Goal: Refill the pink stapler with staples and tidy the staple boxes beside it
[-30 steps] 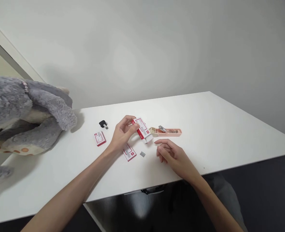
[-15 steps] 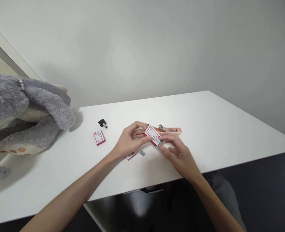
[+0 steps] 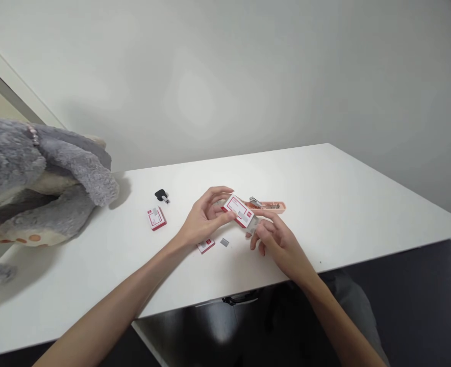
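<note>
Above the table I hold a small white-and-red staple box (image 3: 237, 210) tilted, its right end lower. My left hand (image 3: 206, 216) is closed round its left part, thumb on the printed face. A grey inner tray (image 3: 253, 224) sticks out of the box's lower right end, and my right hand (image 3: 281, 242) pinches its end between thumb and fingers. Just behind my hands lies a pink stapler (image 3: 275, 207), its metal parts showing. A strip of staples (image 3: 224, 242) lies on the table below the box, beside another red-and-white box (image 3: 206, 245) that my left wrist partly covers.
Farther left on the white table (image 3: 325, 193) are a third red-and-white box (image 3: 156, 218) and a small black item with a metal part (image 3: 161, 195). A large grey plush toy (image 3: 68, 168) takes up the left end. A wall (image 3: 225, 76) runs along the back.
The inner tray now sticks farther out of the box. My right hand's fingers have shifted from the box's side to the tray end, and the box has moved slightly left.
</note>
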The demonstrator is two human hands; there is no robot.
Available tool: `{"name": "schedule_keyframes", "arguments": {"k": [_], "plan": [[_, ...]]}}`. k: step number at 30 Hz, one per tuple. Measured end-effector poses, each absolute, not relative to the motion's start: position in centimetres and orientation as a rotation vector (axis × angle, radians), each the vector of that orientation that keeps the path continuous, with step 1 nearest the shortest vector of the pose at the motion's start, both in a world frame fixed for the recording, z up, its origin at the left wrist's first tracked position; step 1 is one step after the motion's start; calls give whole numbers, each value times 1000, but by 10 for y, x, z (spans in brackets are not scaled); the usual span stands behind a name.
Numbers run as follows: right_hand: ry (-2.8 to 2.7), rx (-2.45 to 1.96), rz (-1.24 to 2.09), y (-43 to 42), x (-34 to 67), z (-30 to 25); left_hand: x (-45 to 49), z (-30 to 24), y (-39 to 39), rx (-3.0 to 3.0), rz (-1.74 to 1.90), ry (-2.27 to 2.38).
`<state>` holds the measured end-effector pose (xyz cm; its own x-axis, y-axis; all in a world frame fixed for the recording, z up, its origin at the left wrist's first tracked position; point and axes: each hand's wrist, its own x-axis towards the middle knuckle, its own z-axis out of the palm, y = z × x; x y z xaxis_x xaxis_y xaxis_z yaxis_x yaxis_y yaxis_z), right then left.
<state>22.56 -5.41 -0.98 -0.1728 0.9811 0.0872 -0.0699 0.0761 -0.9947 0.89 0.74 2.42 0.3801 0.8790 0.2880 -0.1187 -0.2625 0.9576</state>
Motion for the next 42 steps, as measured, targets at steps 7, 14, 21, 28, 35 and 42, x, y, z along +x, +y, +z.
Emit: {"name": "schedule_keyframes", "arguments": {"k": [7,14,21,28,35,42], "plan": [[-1352,-1080,1299,-54,226,-6,10,27,7,1552,1052,683],[-1360,-1071,1311,-54,228,-3,9,21,8,1472,1028,639],[-1350,-1069,1351,-56,229,-5,8,22,6,1437,911,592],[-1318,-1025,1416,-58,230,-8,8,20,5,1507,825,563],[-1359,-962,1445,-55,228,-9,-3,36,3,1611,1152,787],[-1498,-1031,1406,-54,227,-15,-100,45,-18,1591,1241,1394]]}}
